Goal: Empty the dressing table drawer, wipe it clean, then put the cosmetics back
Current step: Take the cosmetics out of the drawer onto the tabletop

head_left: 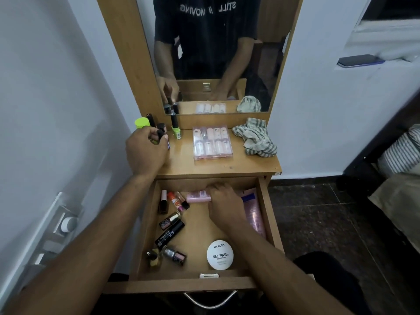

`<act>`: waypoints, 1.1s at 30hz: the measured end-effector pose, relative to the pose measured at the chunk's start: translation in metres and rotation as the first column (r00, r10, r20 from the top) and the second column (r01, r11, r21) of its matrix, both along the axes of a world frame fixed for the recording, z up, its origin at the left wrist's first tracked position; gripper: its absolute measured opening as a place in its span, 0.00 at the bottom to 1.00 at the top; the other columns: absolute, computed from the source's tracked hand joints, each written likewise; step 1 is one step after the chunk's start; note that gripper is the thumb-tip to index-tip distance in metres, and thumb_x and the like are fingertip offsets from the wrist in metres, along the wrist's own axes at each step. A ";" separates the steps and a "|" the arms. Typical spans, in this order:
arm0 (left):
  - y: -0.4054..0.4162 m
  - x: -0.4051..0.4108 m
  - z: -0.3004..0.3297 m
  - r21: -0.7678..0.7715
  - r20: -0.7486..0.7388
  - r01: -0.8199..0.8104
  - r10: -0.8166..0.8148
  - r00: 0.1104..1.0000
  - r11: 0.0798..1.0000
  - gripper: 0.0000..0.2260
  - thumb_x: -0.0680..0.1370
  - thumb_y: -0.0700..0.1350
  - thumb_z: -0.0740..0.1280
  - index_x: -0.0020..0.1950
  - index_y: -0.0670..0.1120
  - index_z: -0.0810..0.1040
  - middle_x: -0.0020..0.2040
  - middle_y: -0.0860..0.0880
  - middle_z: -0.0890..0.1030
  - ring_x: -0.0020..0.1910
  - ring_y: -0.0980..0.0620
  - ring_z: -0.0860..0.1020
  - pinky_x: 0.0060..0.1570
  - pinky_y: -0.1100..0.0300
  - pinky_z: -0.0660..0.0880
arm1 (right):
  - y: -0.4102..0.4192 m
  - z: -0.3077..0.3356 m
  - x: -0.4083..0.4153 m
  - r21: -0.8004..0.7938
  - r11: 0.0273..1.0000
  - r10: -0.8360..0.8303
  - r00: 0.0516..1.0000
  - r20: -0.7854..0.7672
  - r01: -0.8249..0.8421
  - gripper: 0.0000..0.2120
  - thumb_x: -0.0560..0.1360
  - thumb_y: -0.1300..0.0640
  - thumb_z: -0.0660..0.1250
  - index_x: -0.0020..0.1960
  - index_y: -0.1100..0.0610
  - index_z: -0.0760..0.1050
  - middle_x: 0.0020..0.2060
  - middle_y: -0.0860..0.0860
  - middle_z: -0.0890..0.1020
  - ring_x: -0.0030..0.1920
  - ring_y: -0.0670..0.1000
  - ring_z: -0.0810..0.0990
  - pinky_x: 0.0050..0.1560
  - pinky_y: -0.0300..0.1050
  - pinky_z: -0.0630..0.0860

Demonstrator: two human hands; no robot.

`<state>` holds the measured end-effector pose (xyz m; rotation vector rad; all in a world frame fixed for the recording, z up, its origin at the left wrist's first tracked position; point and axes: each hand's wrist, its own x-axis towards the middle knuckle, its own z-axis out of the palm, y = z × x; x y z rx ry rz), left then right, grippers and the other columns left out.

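Observation:
The wooden drawer (145,223) is pulled out and holds several cosmetics. My right hand (223,204) reaches to its back and grips a pink tube (196,197). A larger pink tube (254,215) lies along the right wall. A white round nail polish remover tub (220,254) sits near the front, and small nail polish bottles and a black tube (169,234) lie at the left. My left hand (145,148) is up on the dressing table top (218,167), closed on a small dark-capped bottle (161,133) beside other bottles.
On the top stand a green nail polish bottle (176,128), a clear pink case of small bottles (212,142) and a striped cloth (255,137). A mirror (216,53) rises behind. White walls flank the table; a bed (400,178) is at the right.

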<state>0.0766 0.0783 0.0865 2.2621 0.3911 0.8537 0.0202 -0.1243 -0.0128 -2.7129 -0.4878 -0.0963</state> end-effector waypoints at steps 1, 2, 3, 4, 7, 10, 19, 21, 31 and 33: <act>-0.001 -0.001 0.001 0.011 -0.002 -0.013 0.013 1.000 1.000 0.10 0.74 0.48 0.74 0.53 0.44 0.84 0.45 0.49 0.84 0.43 0.53 0.79 0.43 0.62 0.71 | 0.000 0.001 0.000 -0.011 1.000 -0.011 1.000 0.008 0.011 0.20 0.72 0.66 0.65 0.63 0.55 0.76 0.58 0.51 0.79 0.63 0.55 0.72 0.42 0.49 0.75; -0.002 -0.001 0.002 0.025 -0.002 -0.022 0.022 1.000 0.999 0.11 0.75 0.48 0.74 0.53 0.44 0.84 0.45 0.49 0.84 0.43 0.53 0.78 0.43 0.62 0.71 | 0.001 0.000 0.000 -0.029 0.999 -0.017 1.000 0.024 0.018 0.21 0.72 0.67 0.66 0.63 0.55 0.77 0.58 0.52 0.79 0.62 0.56 0.73 0.43 0.49 0.76; -0.003 -0.002 0.002 0.041 -0.003 -0.030 0.030 1.000 0.999 0.11 0.75 0.48 0.74 0.54 0.44 0.84 0.46 0.48 0.84 0.44 0.53 0.79 0.43 0.62 0.70 | 0.001 0.000 0.001 -0.052 0.998 -0.019 0.999 0.039 0.021 0.20 0.71 0.67 0.67 0.62 0.56 0.78 0.57 0.53 0.80 0.62 0.57 0.73 0.43 0.49 0.76; -0.003 -0.002 0.003 0.053 -0.004 -0.037 0.037 0.999 0.998 0.12 0.75 0.49 0.73 0.55 0.44 0.84 0.47 0.48 0.85 0.44 0.53 0.79 0.44 0.62 0.70 | 0.001 -0.001 0.001 -0.074 0.997 -0.018 0.998 0.053 0.022 0.20 0.70 0.67 0.68 0.60 0.56 0.79 0.56 0.53 0.80 0.60 0.57 0.74 0.43 0.49 0.74; -0.004 -0.003 0.003 0.073 -0.008 -0.047 0.048 0.999 0.996 0.12 0.76 0.50 0.73 0.55 0.45 0.83 0.47 0.49 0.85 0.45 0.51 0.80 0.43 0.62 0.70 | 0.001 -0.004 0.002 -0.140 0.990 -0.014 0.993 0.119 0.031 0.17 0.62 0.64 0.74 0.50 0.54 0.82 0.47 0.52 0.82 0.51 0.58 0.78 0.40 0.48 0.70; -0.003 -0.007 0.001 0.057 0.007 -0.042 0.042 0.999 0.997 0.11 0.76 0.51 0.73 0.53 0.46 0.81 0.45 0.51 0.83 0.44 0.52 0.80 0.41 0.61 0.72 | 0.000 -0.007 0.002 -0.181 0.982 -0.028 0.990 0.140 0.053 0.21 0.58 0.60 0.77 0.50 0.54 0.81 0.43 0.52 0.84 0.48 0.58 0.79 0.41 0.50 0.72; -0.019 -0.075 -0.023 0.049 0.032 0.037 -0.038 0.999 0.998 0.03 0.77 0.46 0.70 0.49 0.50 0.81 0.41 0.54 0.81 0.36 0.55 0.78 0.38 0.59 0.76 | -0.008 0.017 -0.003 0.320 0.947 0.025 0.996 -0.082 0.003 0.21 0.74 0.49 0.71 0.66 0.51 0.78 0.56 0.50 0.83 0.56 0.49 0.80 0.53 0.44 0.74; -0.021 -0.090 -0.027 0.046 0.038 0.044 -0.046 0.998 0.998 0.02 0.77 0.45 0.70 0.49 0.50 0.81 0.41 0.55 0.81 0.38 0.54 0.78 0.39 0.58 0.75 | -0.013 0.031 -0.010 0.543 0.836 0.050 0.974 -0.222 0.081 0.16 0.77 0.49 0.69 0.63 0.51 0.81 0.53 0.46 0.85 0.54 0.43 0.82 0.55 0.42 0.77; -0.028 -0.116 -0.061 0.144 -0.280 0.184 -0.138 0.950 0.972 0.02 0.75 0.46 0.68 0.42 0.50 0.78 0.41 0.52 0.80 0.40 0.50 0.79 0.36 0.55 0.76 | 0.005 0.087 -0.026 0.894 0.186 0.365 0.816 -0.448 0.407 0.15 0.79 0.54 0.68 0.64 0.56 0.73 0.49 0.57 0.87 0.38 0.47 0.80 0.37 0.42 0.73; -0.031 -0.117 -0.064 0.234 -0.364 0.221 -0.125 0.923 0.947 0.03 0.76 0.47 0.67 0.44 0.48 0.78 0.44 0.49 0.81 0.44 0.47 0.80 0.34 0.57 0.71 | 0.013 0.095 -0.012 0.838 0.490 0.102 0.938 -0.330 0.241 0.12 0.78 0.52 0.71 0.60 0.49 0.73 0.45 0.53 0.87 0.39 0.47 0.83 0.38 0.45 0.77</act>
